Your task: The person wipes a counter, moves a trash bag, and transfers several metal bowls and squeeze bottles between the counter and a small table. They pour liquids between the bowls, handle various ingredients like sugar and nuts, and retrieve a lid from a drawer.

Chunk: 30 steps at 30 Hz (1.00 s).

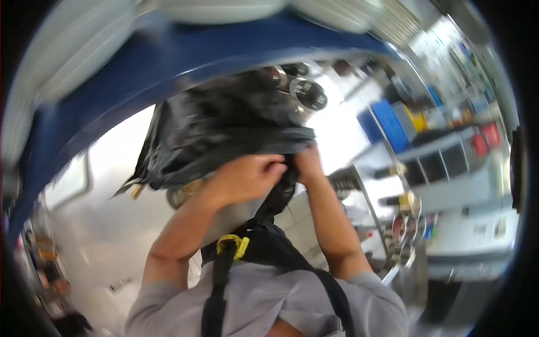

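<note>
A black plastic bag [224, 129], creased and bunched, spreads over the steel counter in front of me. My left hand [247, 177] is closed at the bag's near edge, its fingers curled in a pinch. Close beside it, my right hand [307, 164] grips the bag's right end, with its fingertips partly hidden by the black plastic. Some black material hangs down between my hands toward my dark apron [264, 238]. A yellow tag [238, 246] is fixed on the apron strap.
Dark-lidded containers [307, 94] stand behind the bag. Above runs a blue band [224, 53] with pale rounded shapes over it. To the right are blue boards [388, 124], dark inserts [438, 164], red containers [486, 139] and several metal-rimmed pots [407, 224]. The steel counter [106, 208] extends left.
</note>
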Each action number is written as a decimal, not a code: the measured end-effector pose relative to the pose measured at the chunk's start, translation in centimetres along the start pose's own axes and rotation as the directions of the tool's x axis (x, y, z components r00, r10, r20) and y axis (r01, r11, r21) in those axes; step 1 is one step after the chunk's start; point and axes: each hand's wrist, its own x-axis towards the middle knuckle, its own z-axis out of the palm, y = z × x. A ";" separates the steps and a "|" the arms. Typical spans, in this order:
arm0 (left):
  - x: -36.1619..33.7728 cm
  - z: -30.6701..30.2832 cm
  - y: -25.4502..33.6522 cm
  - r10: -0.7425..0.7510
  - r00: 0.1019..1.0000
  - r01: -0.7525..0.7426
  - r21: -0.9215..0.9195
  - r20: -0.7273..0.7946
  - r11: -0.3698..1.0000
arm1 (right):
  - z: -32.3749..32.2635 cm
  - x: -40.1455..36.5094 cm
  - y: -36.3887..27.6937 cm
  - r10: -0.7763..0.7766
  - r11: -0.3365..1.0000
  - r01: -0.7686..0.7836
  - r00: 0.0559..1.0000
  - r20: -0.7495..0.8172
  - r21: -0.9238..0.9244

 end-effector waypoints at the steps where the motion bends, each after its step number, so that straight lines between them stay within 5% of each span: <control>1: -0.9 -2.4 2.6 -0.121 0.991 0.118 -0.058 -0.061 0.991 | -0.4 0.6 1.3 0.004 0.955 -0.004 1.000 0.001 -0.297; 2: -0.8 -1.6 -0.6 0.103 0.864 -0.137 -0.033 -0.493 0.990 | -0.9 1.1 2.6 0.008 0.824 -0.006 1.000 0.001 -0.567; 3: -0.2 -2.9 -0.7 0.176 0.704 -0.237 0.006 -0.688 0.971 | -0.4 1.8 4.2 -0.323 0.787 0.404 0.914 0.246 -0.466; 5: 1.0 -6.1 -2.4 0.070 0.612 -0.283 -0.135 -0.788 0.950 | 2.5 -0.4 2.3 -0.337 0.756 0.461 0.883 0.328 -0.465; 6: 1.9 -7.0 -3.5 0.198 0.465 -0.339 0.033 -0.863 0.940 | 3.9 -1.8 0.9 -0.293 0.709 0.442 0.893 0.341 -0.549; 7: 2.1 -7.9 -4.1 0.248 0.445 -0.299 0.118 -0.861 0.947 | 4.4 -2.4 -0.2 -0.290 0.657 0.495 0.862 0.416 -0.568; 10: 1.2 -9.7 -3.6 0.264 0.477 -0.130 0.230 -0.838 0.965 | 5.8 -2.9 0.6 -0.376 0.474 0.621 0.784 0.495 -0.624; 12: 1.3 -10.1 -4.7 0.105 0.493 -0.208 0.001 -0.864 0.978 | 6.6 -3.1 0.7 -0.368 0.432 0.652 0.758 0.539 -0.622; 14: 1.0 -9.8 -5.4 -0.054 0.548 -0.198 -0.192 -0.835 0.961 | 7.4 -2.7 1.5 -0.517 0.278 0.799 0.592 0.618 -0.533; 15: 0.9 -10.4 -8.2 -0.293 0.609 -0.192 -0.495 -0.737 0.847 | 7.7 -2.3 1.8 -0.580 0.185 0.855 0.493 0.649 -0.484; 17: 0.1 -11.3 -10.2 -0.364 0.895 -0.051 -0.869 -0.258 0.492 | 8.7 -1.9 2.3 -0.582 0.089 0.914 0.370 0.724 -0.395; 18: 0.1 -10.2 -8.5 -0.478 0.850 0.023 -0.892 -0.220 0.452 | 9.1 -1.7 2.4 -0.557 0.057 0.939 0.312 0.769 -0.339; 19: 0.8 -10.0 -9.7 -0.395 0.919 0.145 -0.922 -0.009 0.359 | 9.5 -1.6 2.4 -0.528 0.025 0.960 0.249 0.812 -0.278; 20: 0.8 -9.1 -10.8 -0.423 0.897 0.141 -0.827 -0.125 0.544 | 10.0 -1.5 2.6 -0.502 -0.009 0.971 0.202 0.841 -0.238; 21: 0.9 -8.2 -10.6 -0.429 0.869 0.151 -0.694 -0.246 0.704 | 10.4 -1.6 2.6 -0.434 0.067 0.969 0.244 0.867 -0.238; 23: 1.5 -9.4 -13.5 -0.384 0.912 0.233 -0.587 -0.144 0.775 | 11.2 -1.8 2.7 -0.281 0.218 0.943 0.307 0.909 -0.252; 24: 1.9 -9.5 -13.2 -0.335 0.918 0.196 -0.496 -0.210 0.846 | 11.3 -2.0 2.3 -0.238 0.234 0.917 0.375 0.896 -0.322; 27: 1.9 -10.8 -11.9 -0.455 0.851 0.217 -0.614 -0.262 0.759 | 11.8 -2.9 2.0 -0.548 0.495 0.731 0.682 0.485 -0.470; 30: 1.6 -10.6 -12.0 -0.406 0.818 -0.020 -0.726 -0.407 0.688 | 12.3 -1.2 2.2 -0.564 0.392 0.605 0.753 0.338 -0.693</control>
